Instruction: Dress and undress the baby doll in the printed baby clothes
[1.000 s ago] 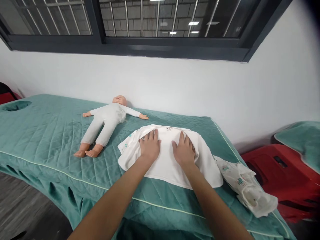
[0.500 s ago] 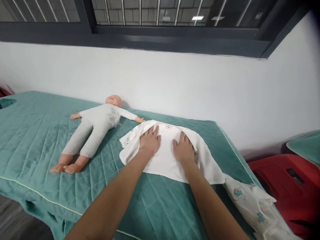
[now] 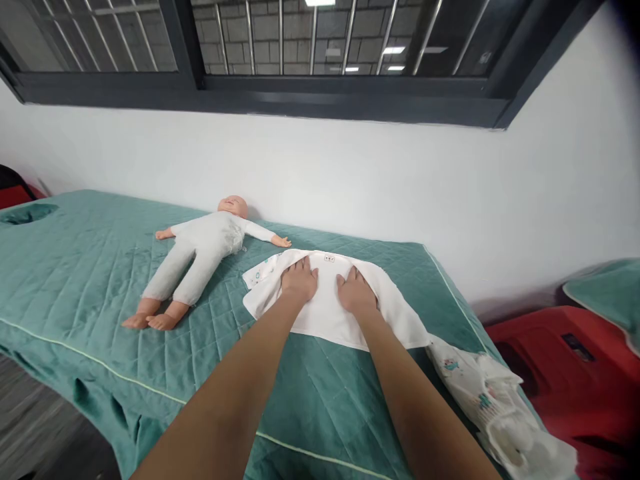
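Two hands lie palm down on a white shirt [image 3: 327, 320] spread on a green bed [image 3: 320, 400].
The left hand [image 3: 300, 281] and right hand [image 3: 357, 291] rest flat and apart, fingers extended toward the collar with its small label [image 3: 329, 259], outer fingers partly hidden by the shirt's flaps; neither appears to grip anything. The shirt is opened out, its printed sleeve [image 3: 261, 272] showing at the left. A doll [image 3: 210, 235] in white lies on its back left of the shirt, arms spread, one hand just beside the shirt's edge. A bundled printed cloth [image 3: 480, 380] lies at the shirt's right corner; whether they touch I cannot tell. Beyond the bed's right edge stands a red object [image 3: 565, 353]; behind, a white wall [image 3: 350, 180] and barred window [image 3: 325, 40].
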Available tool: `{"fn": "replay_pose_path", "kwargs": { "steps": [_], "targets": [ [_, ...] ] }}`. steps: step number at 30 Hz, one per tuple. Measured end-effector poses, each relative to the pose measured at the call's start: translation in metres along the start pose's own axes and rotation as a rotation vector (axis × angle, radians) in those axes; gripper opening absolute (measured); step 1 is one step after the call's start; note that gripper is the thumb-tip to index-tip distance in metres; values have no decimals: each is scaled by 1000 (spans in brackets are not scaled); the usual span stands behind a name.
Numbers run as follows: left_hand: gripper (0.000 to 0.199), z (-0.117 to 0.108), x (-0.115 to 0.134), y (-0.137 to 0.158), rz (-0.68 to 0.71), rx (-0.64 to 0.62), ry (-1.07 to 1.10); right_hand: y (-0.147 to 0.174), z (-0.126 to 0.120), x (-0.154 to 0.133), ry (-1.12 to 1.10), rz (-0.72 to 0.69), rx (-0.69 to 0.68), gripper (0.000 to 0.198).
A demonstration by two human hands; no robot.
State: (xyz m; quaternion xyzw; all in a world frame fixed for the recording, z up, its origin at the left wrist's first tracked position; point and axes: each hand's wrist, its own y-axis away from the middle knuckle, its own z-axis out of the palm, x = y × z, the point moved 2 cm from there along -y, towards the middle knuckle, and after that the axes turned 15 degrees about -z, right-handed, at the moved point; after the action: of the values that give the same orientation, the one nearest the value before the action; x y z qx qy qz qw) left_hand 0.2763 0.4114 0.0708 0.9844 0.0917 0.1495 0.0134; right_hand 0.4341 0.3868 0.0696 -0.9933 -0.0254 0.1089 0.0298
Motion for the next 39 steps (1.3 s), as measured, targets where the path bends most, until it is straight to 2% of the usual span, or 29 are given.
{"fn": "replay_pose_path", "kwargs": {
  "steps": [7, 20, 25, 29, 31, 34, 36, 39],
  "targets": [
    [68, 4, -8, 26, -12, 35, -18, 24, 0, -7, 46, -50, 3, 70],
    [72, -6, -34, 89, 9, 71, -51, 121, -9, -15, 109, -160, -10, 70],
    [68, -8, -56, 131, 107, 68, -50, 178, -10, -22, 170, -231, 55, 66],
    [58, -11, -87, 156, 240, 152, 46, 221, -9, -30, 174, -304, 114, 64],
    [50, -17, -107, 152, 221, 239, 156, 234, -9, -33, 140, -354, 113, 63],
    [47, -29, -136, 128, -19, 382, 339, 234, -12, -37, 57, -391, 81, 66],
    [48, -34, -147, 108, -166, 389, 390, 222, -16, -44, -6, -406, 75, 65],
    [46, -39, -148, 83, -171, 325, 353, 187, -22, -60, -88, -436, 77, 62]
  ]
}}
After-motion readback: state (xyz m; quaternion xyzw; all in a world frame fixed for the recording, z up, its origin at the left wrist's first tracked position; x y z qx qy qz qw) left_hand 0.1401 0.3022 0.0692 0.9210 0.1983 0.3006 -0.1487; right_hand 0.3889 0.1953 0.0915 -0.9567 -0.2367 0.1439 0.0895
